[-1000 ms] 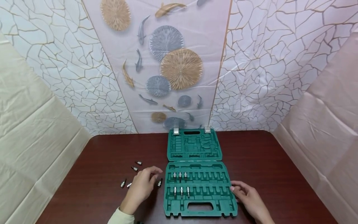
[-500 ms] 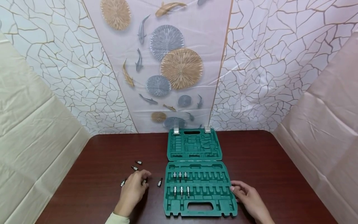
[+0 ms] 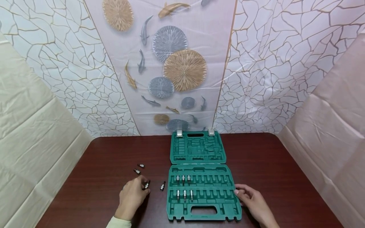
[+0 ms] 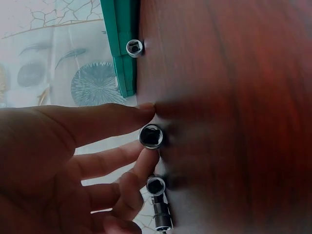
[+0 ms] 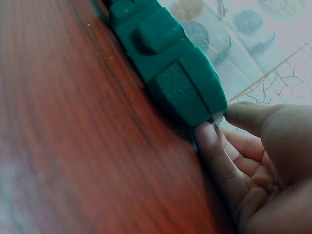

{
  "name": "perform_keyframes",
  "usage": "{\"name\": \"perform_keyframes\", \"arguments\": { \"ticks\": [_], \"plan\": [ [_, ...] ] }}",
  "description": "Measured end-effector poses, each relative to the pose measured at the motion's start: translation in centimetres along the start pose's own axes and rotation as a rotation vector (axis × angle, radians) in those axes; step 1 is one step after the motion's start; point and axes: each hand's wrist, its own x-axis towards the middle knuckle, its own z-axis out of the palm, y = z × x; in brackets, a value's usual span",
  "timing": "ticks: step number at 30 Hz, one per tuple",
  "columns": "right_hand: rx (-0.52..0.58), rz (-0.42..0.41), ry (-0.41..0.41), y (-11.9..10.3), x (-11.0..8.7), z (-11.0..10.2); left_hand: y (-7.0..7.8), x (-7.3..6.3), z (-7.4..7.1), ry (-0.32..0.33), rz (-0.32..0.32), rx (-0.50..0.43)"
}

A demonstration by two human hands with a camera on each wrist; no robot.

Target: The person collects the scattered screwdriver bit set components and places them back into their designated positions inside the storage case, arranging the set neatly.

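Observation:
My left hand (image 3: 129,196) is at the table left of the green tool case (image 3: 176,209), thumb and index finger pinching a bit socket (image 3: 146,185) with a chrome base and dark tip. In the left wrist view the square drive hole of that bit socket (image 4: 151,136) faces the camera between the fingers. My right hand (image 3: 255,204) grips the case's right edge near its front corner; the right wrist view has the thumb and index finger on the case corner (image 5: 195,97). Several bit sockets (image 3: 184,193) sit in two rows of slots at the case's left.
Another bit socket (image 3: 163,186) lies between the left hand and the case. Two further bit sockets, one farther back (image 3: 141,165), lie beyond the left hand. The case's lid (image 3: 198,147) stands open toward the patterned backdrop (image 3: 185,69). Dark red table (image 3: 108,158) extends around.
My left hand has moved left and drawn back, and its fingers have closed about a bit socket, while a loose one farther left has become hidden. The right hand stays at the case edge.

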Motion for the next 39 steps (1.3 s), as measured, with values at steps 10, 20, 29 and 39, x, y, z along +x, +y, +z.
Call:
{"name": "perform_keyframes", "arguments": {
  "ticks": [10, 20, 29, 39],
  "plan": [
    [-0.001, 0.001, 0.006, -0.2, 0.0, 0.2, 0.1, 0.2, -0.1, -0.056, -0.023, 0.030],
    [-0.008, -0.003, 0.009, -0.2, -0.1, 0.3, 0.0, 0.5, 0.6, -0.059, 0.011, -0.123],
    [-0.011, -0.004, 0.008, 0.0, -0.2, 0.2, 0.6, 1.0, 0.6, -0.091, 0.028, -0.371],
    [-0.009, -0.010, 0.008, 0.0, -0.1, 0.1, 2.1, 1.6, 0.7, -0.080, 0.106, -0.516]
  ]
}}
